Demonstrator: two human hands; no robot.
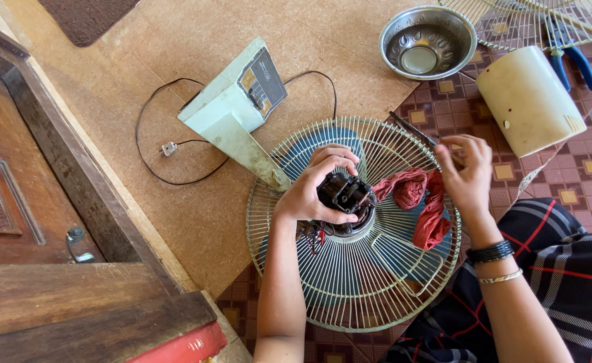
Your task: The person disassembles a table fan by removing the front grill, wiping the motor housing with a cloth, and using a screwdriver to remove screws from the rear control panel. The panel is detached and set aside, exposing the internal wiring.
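Observation:
My left hand (315, 189) grips a dark fan motor (345, 195) at the centre of a round wire fan guard (350, 296) lying flat on the floor. Loose wires (309, 235) hang from the motor below my left wrist. My right hand (467, 173) hovers over the guard's right side with fingers bent around a thin dark tool (411, 129). A red cloth (420, 202) lies on the guard between the two hands. The pale fan stand and base (239, 101) stretches away to the upper left.
A metal bowl (428, 42) sits at the top, beside a cream plastic motor cover (528, 101), a second wire guard (531, 20) and blue-handled pliers (575, 60). A black cord with plug (168, 148) trails on the floor. A wooden door frame (54, 202) stands at left.

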